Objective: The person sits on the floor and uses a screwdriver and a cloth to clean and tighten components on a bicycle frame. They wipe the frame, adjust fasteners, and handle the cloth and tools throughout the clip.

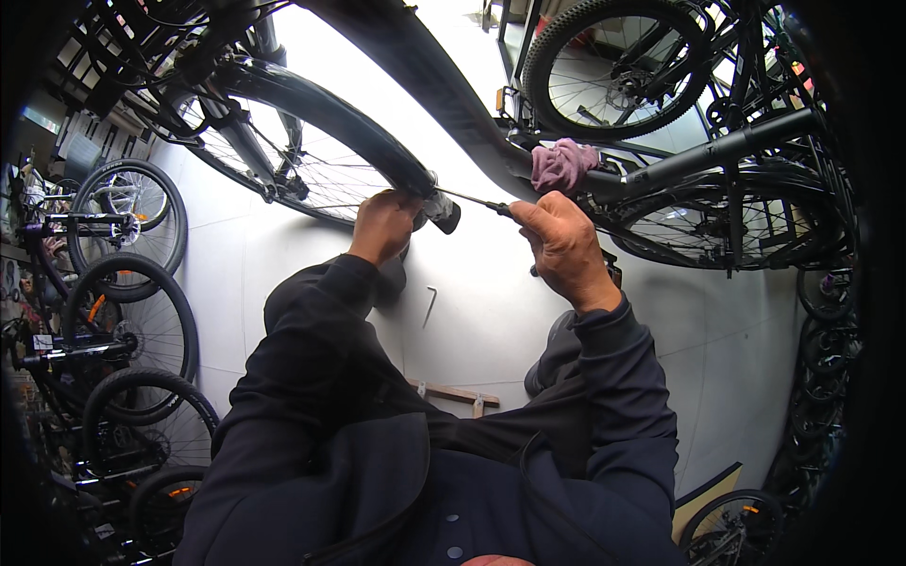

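Note:
Before me stands a bicycle with a black front mudguard (333,106) over its spoked front wheel (322,173). At the mudguard's lower end, my left hand (386,223) grips it beside a dark mud flap (443,214). My right hand (563,244) is closed around the handle of a screwdriver (471,199). The thin metal shaft points left, its tip at the mudguard's end near my left fingers; the exact contact is too small to tell. Most of the handle is hidden in my palm. A pink cloth (563,166) is bunched on the bicycle's frame (425,78), just above my right hand.
An L-shaped hex key (429,308) lies on the pale floor (481,318) between my feet. Part of a low wooden piece (460,394) shows below my legs. Parked bicycles (131,318) line the left side; another bicycle's knobby-tyred wheel (619,71) stands at upper right.

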`<action>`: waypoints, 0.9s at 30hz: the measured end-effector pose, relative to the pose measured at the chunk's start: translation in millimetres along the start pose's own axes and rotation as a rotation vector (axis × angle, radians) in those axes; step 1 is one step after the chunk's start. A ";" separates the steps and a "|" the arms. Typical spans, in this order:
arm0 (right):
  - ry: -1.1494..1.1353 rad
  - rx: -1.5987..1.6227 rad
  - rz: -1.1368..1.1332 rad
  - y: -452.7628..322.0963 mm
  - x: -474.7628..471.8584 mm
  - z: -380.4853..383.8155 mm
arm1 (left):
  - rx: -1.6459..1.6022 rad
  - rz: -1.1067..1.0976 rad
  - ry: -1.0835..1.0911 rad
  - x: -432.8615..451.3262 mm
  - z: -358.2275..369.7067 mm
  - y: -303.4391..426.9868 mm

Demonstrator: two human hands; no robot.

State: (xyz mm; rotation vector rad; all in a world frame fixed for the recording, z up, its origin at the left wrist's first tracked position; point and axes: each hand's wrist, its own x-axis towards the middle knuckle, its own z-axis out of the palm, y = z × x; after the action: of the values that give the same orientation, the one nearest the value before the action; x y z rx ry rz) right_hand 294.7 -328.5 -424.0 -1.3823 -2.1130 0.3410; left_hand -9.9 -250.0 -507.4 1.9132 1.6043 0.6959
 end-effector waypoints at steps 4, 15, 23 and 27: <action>0.083 0.246 0.226 -7.3 -3.8 7.2 | 0.026 0.088 -0.005 2.7 0.3 -3.9; 0.127 0.238 0.184 -11.4 -6.4 5.2 | -0.034 0.024 -0.019 1.0 -7.1 5.3; 0.113 0.250 0.265 -11.8 -11.4 11.6 | 0.001 0.006 -0.033 1.9 -7.3 6.0; 0.122 0.253 0.257 -12.2 -11.1 14.9 | -0.002 -0.003 -0.024 1.5 -7.5 7.5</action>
State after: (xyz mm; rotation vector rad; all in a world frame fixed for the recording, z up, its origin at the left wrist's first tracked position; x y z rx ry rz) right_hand 279.9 -342.2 -433.4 -1.4825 -1.7294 0.5891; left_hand -9.5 -249.0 -496.6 1.9099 1.5905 0.6705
